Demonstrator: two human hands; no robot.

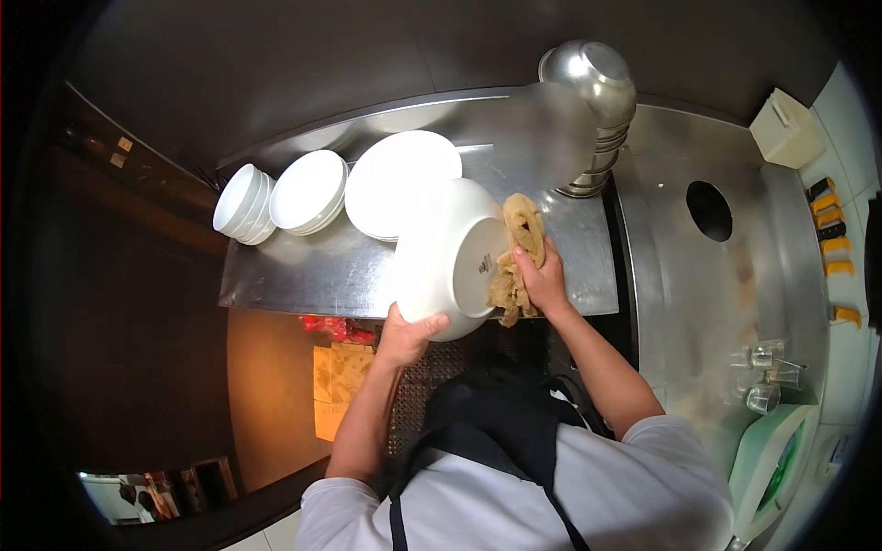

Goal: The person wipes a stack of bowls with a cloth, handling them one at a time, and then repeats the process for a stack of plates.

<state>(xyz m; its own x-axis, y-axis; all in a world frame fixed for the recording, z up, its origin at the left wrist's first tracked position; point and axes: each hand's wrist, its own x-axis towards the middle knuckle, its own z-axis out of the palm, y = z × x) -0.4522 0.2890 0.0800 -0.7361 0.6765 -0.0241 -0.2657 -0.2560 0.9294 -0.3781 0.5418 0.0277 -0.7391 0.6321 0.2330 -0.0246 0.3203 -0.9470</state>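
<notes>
A large white bowl [427,262] is tilted on its side in front of me, its underside with a small dark mark facing right. My left hand [407,336] grips its near lower edge, thumb on the outer wall. In my right hand [542,278] is a bunched tan cloth [522,225], pressed against the bowl's base. Behind the bowl, on the steel counter [303,285], stand a stack of large white plates [395,179], a stack of smaller white dishes [310,191] and a stack of white bowls [243,207].
Nested metal bowls [602,106] form a tall stack at the back, partly behind a blurred patch. To the right, a steel surface [675,303] has a dark round hole [709,210]. Yellow-handled tools [831,225] line the right wall, near glass cups [764,397]. Cardboard [342,386] lies below the counter.
</notes>
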